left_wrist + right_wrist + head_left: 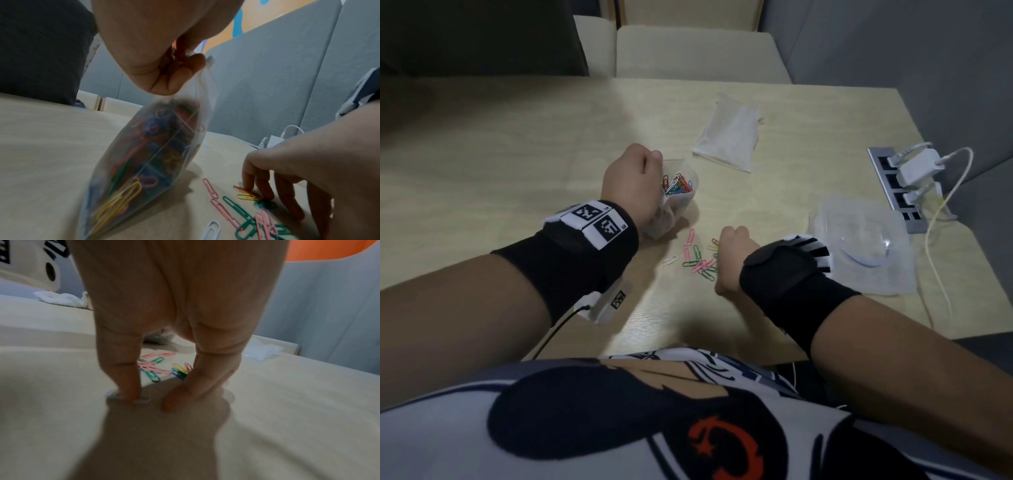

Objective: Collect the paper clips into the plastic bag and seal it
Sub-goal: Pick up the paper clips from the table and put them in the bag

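While the left hand (631, 181) grips the bag (674, 198) upright on the table (517, 154), the right hand (732, 260) rests on loose clips (698, 260). Left wrist: fingers (180, 71) pinch the bag (148, 162) top. Right wrist: extended fingertips (131, 391) press the table (287, 402) near the clips (156, 368), holding nothing.

Both forearms are extended forward, each wrapped in a black wrist band. The left hand (633, 181) is held raised, fingers curled and pinched together. The right hand (732, 260) is lowered, fingertips (267, 197) pointed downward.
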A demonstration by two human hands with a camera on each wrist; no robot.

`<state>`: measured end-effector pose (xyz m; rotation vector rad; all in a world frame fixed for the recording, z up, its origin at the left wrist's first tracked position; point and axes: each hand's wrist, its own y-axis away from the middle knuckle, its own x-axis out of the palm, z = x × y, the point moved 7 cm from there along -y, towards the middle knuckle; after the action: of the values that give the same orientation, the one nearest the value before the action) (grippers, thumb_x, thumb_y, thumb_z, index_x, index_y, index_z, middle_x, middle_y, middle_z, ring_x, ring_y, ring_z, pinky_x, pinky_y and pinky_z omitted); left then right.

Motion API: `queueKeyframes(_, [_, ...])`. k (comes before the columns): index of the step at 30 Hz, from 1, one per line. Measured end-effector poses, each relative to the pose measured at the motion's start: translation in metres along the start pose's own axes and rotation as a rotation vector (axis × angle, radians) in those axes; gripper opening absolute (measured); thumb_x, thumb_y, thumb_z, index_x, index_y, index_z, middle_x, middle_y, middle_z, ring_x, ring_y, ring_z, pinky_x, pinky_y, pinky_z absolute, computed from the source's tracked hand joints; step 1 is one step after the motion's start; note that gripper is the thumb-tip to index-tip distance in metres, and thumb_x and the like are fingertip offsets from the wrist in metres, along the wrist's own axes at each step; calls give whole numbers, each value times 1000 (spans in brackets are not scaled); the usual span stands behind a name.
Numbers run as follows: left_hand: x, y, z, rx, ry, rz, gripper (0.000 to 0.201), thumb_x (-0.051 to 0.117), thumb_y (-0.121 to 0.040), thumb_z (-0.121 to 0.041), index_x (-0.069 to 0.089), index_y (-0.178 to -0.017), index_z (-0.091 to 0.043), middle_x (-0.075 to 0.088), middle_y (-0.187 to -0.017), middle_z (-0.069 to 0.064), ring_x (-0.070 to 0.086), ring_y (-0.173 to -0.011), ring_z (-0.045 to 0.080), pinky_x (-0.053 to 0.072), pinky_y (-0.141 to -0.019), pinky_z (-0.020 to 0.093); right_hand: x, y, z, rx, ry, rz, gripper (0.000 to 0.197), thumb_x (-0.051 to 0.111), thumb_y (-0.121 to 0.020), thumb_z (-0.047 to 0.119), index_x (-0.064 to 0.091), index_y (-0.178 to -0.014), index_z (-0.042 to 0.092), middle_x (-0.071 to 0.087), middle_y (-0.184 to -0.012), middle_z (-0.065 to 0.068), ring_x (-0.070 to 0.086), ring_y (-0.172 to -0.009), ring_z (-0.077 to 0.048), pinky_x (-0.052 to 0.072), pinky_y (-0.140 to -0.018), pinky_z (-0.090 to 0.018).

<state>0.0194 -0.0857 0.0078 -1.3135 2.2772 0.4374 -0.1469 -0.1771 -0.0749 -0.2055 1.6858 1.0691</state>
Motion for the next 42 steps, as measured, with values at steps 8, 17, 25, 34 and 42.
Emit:
queueKeyframes(8, [-5,0,2,2,7,-24,31,38,-94,-35,54,-89,-8,66,-85,16,59,-84,31,47,-77,37,-19,-4,34,-237,-154,-137,28,48,-89,5,49,-117,9,47,-119,-14,57,-103,-34,43,-75,-36])
queueKeyframes(17, [-14,-5,8,-29,36,-59,33,38,-92,-38,54,-87,-9,65,-83,16,61,-81,33,51,-78,41,10,1,58,-551,140,-52,59,54,-89,30,31,-143,24,23,-154,-8,27,-132,-37,38,-106,-46])
queueKeyframes(25, [-14,-4,6,-10,0,-71,34,38,-95,-34,55,-93,-5,65,-89,16,59,-86,31,45,-76,35,-3,9,59,-579,209,-150,29,42,-93,3,50,-119,12,45,-121,-10,44,-108,-32,40,-71,-37])
queueKeyframes(34, [-13,-4,4,10,-28,-63,33,38,-96,-32,55,-94,-5,58,-87,8,50,-82,23,36,-72,27,-11,1,49,-515,157,-88,30,49,-87,-3,56,-115,7,51,-112,-14,55,-100,-33,47,-75,-37])
queueKeyframes(42, [-9,-1,3,15,-35,-36,32,38,-97,-32,55,-95,-5,58,-87,7,49,-82,22,33,-70,26,-66,-9,8,-280,-357,-353,20,56,-89,11,70,-102,15,62,-108,-8,60,-99,-26,39,-80,-24])
